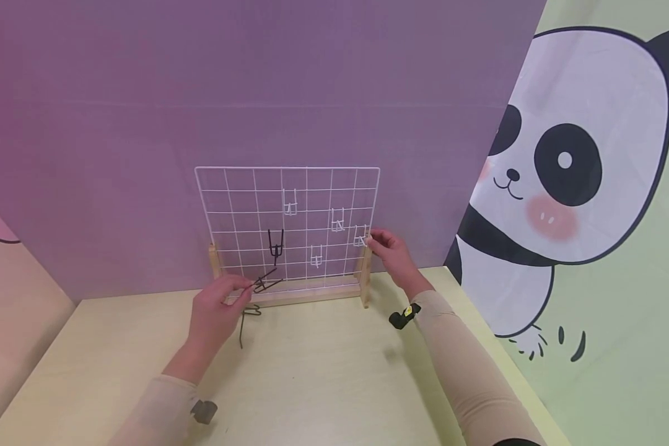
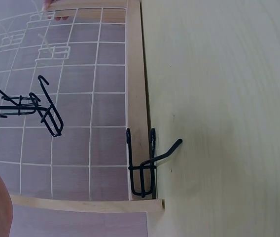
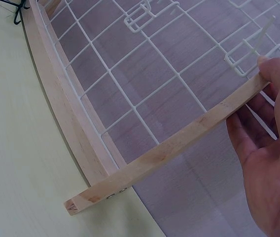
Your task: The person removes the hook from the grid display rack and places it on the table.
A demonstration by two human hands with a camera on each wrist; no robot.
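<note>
My left hand (image 1: 216, 313) pinches the stem of a black wire hook (image 1: 260, 284) between thumb and fingers, in front of the lower left of a white wire grid panel (image 1: 306, 167). In the left wrist view that hook's two prongs and frame (image 2: 51, 121) stick out past the fingers. Another black hook (image 1: 275, 250) hangs on the panel. A further black hook (image 2: 142, 180) leans at the wooden base bar (image 2: 138, 74). My right hand (image 1: 394, 260) grips the upper part of the stand's right wooden post (image 3: 155, 154), thumb on one side and fingers on the other.
Several white wire hooks (image 1: 337, 224) hang on the panel's middle and right. The stand is on a pale wooden table (image 1: 323, 371), close to a purple wall (image 1: 312, 80). A panda picture (image 1: 580, 248) covers the wall at the right.
</note>
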